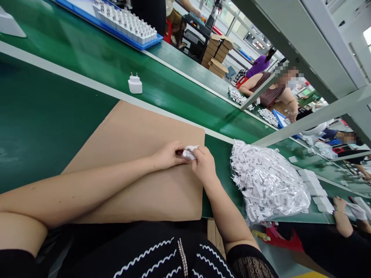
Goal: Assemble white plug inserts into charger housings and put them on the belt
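Note:
Over the brown cardboard sheet (139,131), my two hands meet around a small white plastic charger part (189,153). My right hand (205,164) has thumb and fingers closed on it. From the other side, the curled fingers of my left hand (169,155) grip its left end. The fingers cover much of the part, so its exact shape is hidden. A white plug charger (135,84) stands with its two pins up on the green bench beyond the cardboard. Right of my right hand lies a clear plastic bag (269,181) full of similar white parts.
A blue tray (139,44) with rows of white chargers sits at the far left. White boxes (314,187) are beside the bag, near a co-worker's hands (344,208). A metal frame (307,127) slants over the bench at right. Other people work farther back.

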### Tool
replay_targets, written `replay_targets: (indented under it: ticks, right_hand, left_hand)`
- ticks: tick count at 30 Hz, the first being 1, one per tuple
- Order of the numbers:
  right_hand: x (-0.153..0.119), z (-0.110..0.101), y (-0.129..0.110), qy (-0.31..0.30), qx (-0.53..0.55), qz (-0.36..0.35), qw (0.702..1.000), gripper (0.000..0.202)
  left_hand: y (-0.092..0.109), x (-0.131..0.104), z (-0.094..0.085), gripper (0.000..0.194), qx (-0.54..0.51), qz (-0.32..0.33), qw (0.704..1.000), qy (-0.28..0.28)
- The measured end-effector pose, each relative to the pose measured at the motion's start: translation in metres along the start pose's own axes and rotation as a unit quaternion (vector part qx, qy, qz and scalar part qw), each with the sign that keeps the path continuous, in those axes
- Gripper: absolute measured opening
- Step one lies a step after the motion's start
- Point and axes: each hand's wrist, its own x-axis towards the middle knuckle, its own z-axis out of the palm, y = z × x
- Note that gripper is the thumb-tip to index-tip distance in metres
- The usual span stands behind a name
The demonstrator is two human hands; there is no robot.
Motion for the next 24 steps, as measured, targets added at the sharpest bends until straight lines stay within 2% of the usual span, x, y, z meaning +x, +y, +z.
replay_targets:
  ticks: [5, 9, 12, 15, 18, 21, 24]
  right_hand:
    - [0.004, -0.001, -0.009, -0.01, -0.039, 0.025, 0.999, 0.032]
    - [0.003, 0.0, -0.012, 0.001, -0.013, 0.069, 0.998, 0.032]
    - [-0.003, 0.006, -0.01, 0.034, 0.049, 0.078, 0.995, 0.031]
    - [-0.007, 0.017, -0.005, 0.11, 0.129, 0.122, 0.978, 0.026]
    - [-0.007, 0.027, 0.002, 0.189, 0.149, 0.161, 0.957, 0.04]
    - [-0.005, 0.035, 0.012, 0.212, 0.121, 0.176, 0.954, 0.048]
    - [-0.003, 0.042, 0.021, 0.212, 0.104, 0.197, 0.952, 0.045]
  left_hand:
    - [-0.003, 0.001, 0.001, 0.04, -0.013, 0.01, 1.0, 0.008]
    - [0.004, -0.001, 0.002, 0.038, 0.007, -0.003, 1.0, 0.006]
    - [0.01, -0.005, 0.004, 0.04, 0.033, -0.025, 0.999, -0.004]
    - [0.012, -0.001, 0.002, 0.047, 0.052, -0.071, 0.995, -0.035]
    - [0.011, 0.02, -0.007, 0.059, 0.076, -0.124, 0.988, -0.052]
    - [0.009, 0.061, -0.022, 0.065, 0.147, -0.159, 0.976, 0.008]
    - [0.003, 0.109, -0.038, 0.064, 0.269, -0.201, 0.94, 0.065]
